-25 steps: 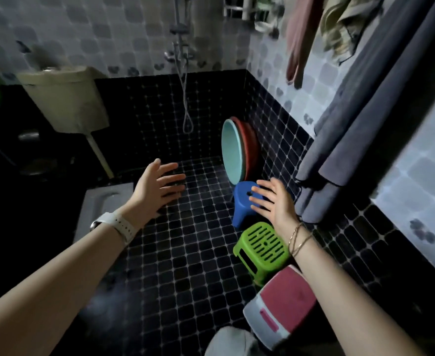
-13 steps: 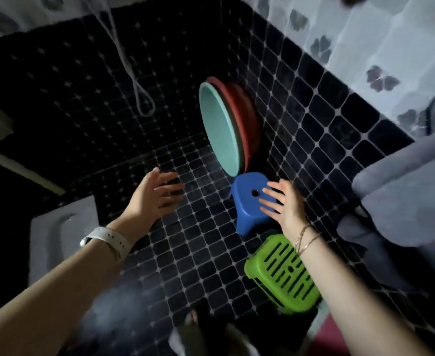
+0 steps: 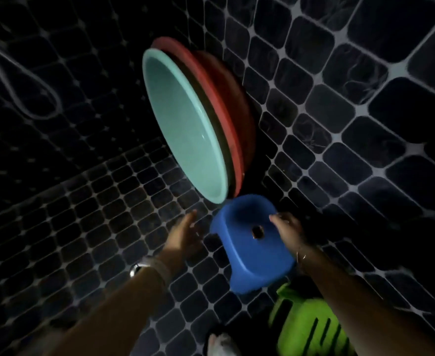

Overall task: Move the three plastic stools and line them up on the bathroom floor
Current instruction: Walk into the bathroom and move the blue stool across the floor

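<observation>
Early stage: right hand (image 3: 287, 228) resting on small blue plastic stool (image 3: 252, 242), clasp unclear; left hand (image 3: 185, 233) spread, empty. Green slatted plastic stool (image 3: 311, 327) untouched; 3rd unseen.

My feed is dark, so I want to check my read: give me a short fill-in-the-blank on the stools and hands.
1. The right hand rests on the ____ stool.
2. The left hand is ____ that stool, not touching.
3. The teal basin leans in front of a ____ basin.
4. The stool nearest the camera is ____.

Missing: blue; beside; red; green
</observation>
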A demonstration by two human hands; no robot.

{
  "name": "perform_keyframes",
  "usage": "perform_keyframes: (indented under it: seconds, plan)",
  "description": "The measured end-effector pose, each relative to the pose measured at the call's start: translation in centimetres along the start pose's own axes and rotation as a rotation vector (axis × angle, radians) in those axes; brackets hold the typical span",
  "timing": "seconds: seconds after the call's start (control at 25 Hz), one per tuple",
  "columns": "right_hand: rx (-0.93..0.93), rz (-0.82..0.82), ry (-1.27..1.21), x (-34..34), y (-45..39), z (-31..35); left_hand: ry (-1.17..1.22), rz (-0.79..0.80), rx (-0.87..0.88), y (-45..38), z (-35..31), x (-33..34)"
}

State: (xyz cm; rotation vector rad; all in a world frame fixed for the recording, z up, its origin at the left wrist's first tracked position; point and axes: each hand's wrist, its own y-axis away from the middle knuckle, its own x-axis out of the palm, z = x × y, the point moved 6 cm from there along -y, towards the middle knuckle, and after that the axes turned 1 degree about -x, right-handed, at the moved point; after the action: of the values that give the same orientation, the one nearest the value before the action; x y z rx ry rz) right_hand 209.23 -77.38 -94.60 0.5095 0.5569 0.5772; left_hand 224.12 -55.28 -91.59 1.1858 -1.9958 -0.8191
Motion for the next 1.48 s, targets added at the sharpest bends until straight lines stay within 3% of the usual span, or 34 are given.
perform_keyframes:
  seconds: [0.2, 0.32, 0.44, 0.6, 0.76, 0.88, 1.0, 1.24, 1.48]
  plan:
    - [-0.001, -0.078, 0.325, 0.0, -12.0, -5.9, 0.030, 0.082, -0.060, -12.2, 9.8, 3.8]
    - [0.046, 0.032, 0.196, -0.5, -14.1, -8.8, 0.020, 0.075, -0.080, -14.9, 13.7, 5.2]
    - [0.037, 0.099, 0.193, 0.0, -13.3, -9.7, -0.027, 0.049, -0.063, -15.3, 14.7, 4.4]
    - [0.177, 0.099, 0.269, 0.9, -7.5, -10.9, -0.126, 0.165, -0.194, -12.3, 13.7, 1.2]
    - [0.079, 0.116, 0.377, 5.5, -2.2, -8.9, -0.173, 0.194, -0.350, -7.7, 11.1, -5.1]
    - [0.108, 0.190, 0.256, 12.8, -0.1, -6.2, -0.144, 0.156, -0.384, -5.8, 7.5, -12.1]
    - [0.083, 0.291, 0.176, 23.8, 1.3, -1.4, -0.208, -0.010, -0.297, -5.3, 1.4, -21.8]
    - [-0.053, 0.461, 0.258, 48.8, 4.8, 7.7, -0.089, -0.294, -0.080, -7.0, -10.1, -42.5]
    - [-0.109, 0.613, 0.325, 72.0, 9.4, 9.8, 0.029, -0.514, -0.011, -9.0, -14.8, -62.9]
